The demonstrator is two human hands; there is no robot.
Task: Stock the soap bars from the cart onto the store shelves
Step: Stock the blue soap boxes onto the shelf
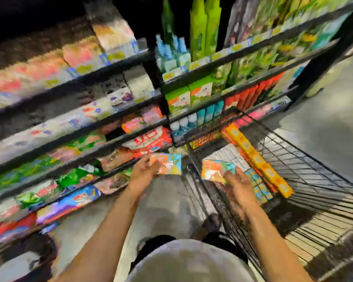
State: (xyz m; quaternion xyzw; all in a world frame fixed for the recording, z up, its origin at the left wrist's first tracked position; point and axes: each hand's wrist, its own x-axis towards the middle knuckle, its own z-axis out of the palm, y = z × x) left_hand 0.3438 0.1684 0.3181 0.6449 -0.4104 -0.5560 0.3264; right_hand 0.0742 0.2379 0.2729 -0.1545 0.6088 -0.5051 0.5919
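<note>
Left hand curls its fingers round a soap box, shelf just beyond them; right hand grips a second box over the cart.

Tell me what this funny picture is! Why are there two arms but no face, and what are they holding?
A person is wearing a camera on their head, so you see what they see when they look down: only their own arms. It looks blurry, probably because they are moving. The left hand grips a colourful soap box close to the store shelves. The right hand holds a second soap box over the black wire cart. A row of yellow boxes lies inside the cart.
</note>
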